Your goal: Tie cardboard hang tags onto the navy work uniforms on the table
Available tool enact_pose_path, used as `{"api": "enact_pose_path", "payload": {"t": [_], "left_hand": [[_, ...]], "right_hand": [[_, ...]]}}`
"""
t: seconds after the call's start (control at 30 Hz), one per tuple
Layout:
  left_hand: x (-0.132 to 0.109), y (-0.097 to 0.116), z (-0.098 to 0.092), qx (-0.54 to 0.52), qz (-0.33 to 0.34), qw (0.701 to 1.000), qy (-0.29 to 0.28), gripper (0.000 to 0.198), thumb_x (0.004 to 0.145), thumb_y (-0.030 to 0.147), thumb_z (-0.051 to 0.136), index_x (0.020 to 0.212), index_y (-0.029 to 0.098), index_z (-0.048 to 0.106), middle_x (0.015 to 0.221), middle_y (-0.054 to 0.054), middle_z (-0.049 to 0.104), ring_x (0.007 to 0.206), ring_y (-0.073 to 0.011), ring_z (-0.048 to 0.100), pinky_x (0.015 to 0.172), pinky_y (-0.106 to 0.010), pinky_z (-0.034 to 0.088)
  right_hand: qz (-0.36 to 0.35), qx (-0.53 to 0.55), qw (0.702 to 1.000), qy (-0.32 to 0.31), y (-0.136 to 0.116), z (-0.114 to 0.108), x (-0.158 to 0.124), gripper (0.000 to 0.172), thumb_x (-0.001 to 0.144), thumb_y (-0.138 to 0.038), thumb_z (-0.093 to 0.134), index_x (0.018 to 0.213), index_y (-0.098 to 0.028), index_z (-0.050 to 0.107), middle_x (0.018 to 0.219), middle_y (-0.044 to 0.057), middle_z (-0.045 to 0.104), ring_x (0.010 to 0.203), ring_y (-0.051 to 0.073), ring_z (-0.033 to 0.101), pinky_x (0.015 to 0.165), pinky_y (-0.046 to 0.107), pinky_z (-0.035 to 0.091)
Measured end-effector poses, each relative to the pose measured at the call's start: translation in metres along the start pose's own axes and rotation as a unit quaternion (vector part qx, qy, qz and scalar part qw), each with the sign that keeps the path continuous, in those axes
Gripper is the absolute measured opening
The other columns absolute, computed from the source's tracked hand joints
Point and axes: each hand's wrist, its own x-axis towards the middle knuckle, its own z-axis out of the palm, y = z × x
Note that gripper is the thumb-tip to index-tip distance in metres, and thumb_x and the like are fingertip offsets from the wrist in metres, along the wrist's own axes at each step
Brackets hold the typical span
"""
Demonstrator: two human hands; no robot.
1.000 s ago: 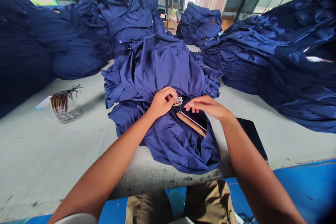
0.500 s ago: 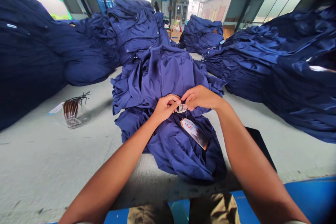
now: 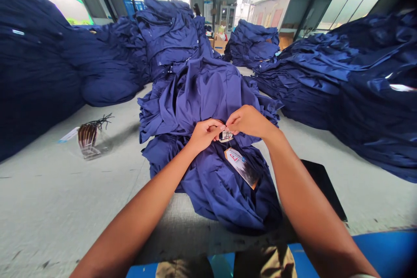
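A navy blue garment (image 3: 208, 191) lies bunched on the table before me. My left hand (image 3: 207, 134) is closed, pinching the garment beside a small white sewn-in label (image 3: 226, 137). Close against it, my right hand (image 3: 246, 121) pinches the thin dark string of a hang tag at the top of this label; the fingertips partly cover the string. Below the label hangs the printed hang tag (image 3: 241, 167), white and dark with an orange edge, resting on the cloth.
On the left of the table (image 3: 81, 200) lies a bunch of hang tags (image 3: 87, 137) with dark strings, in clear plastic. A flat black object (image 3: 322, 186) sits by my right forearm. Large navy garment piles (image 3: 169, 34) stand at the back and both sides.
My right hand has shifted slightly at the label, and a dark string loop now shows across the label. The hang tag has turned a little; my left hand stays in place.
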Motion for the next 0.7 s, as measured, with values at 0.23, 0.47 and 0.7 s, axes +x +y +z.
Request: {"api": "enact_pose_path", "payload": {"t": [0.23,0.47,0.7], "left_hand": [[0.0,0.03,0.005,-0.007,-0.036,0.999,-0.009,0.042,0.081,0.056,0.08,0.087,0.016,0.07,0.055,0.001,0.065,0.047,-0.0117,0.06,0.052,-0.024,0.052],[0.022,0.056,0.017,-0.008,-0.042,0.999,-0.004,0.039,0.071,0.044,0.09,0.088,0.015,0.071,0.078,-0.006,0.077,0.049,-0.0137,0.067,0.049,-0.026,0.057],[0.025,0.033,0.012,-0.013,-0.009,1.0,0.003,0.032,0.078,0.046,0.084,0.077,0.015,0.079,0.065,-0.004,0.072,0.045,-0.0097,0.057,0.047,-0.024,0.046]], "right_hand": [[-0.011,0.056,0.998,0.011,-0.003,-0.007,0.007,0.012,0.072,-0.028,0.074,0.071,-0.017,0.079,0.055,0.001,0.067,0.05,0.013,0.058,0.05,0.025,0.044],[-0.028,0.178,0.98,0.087,0.006,-0.019,0.011,0.027,0.07,-0.042,0.082,0.076,-0.016,0.079,0.052,-0.002,0.057,0.048,0.009,0.044,0.046,0.024,0.033],[-0.036,0.183,0.979,0.085,0.019,-0.016,0.014,0.033,0.07,-0.046,0.085,0.084,-0.016,0.081,0.058,-0.001,0.062,0.051,0.01,0.047,0.047,0.024,0.036]]}}
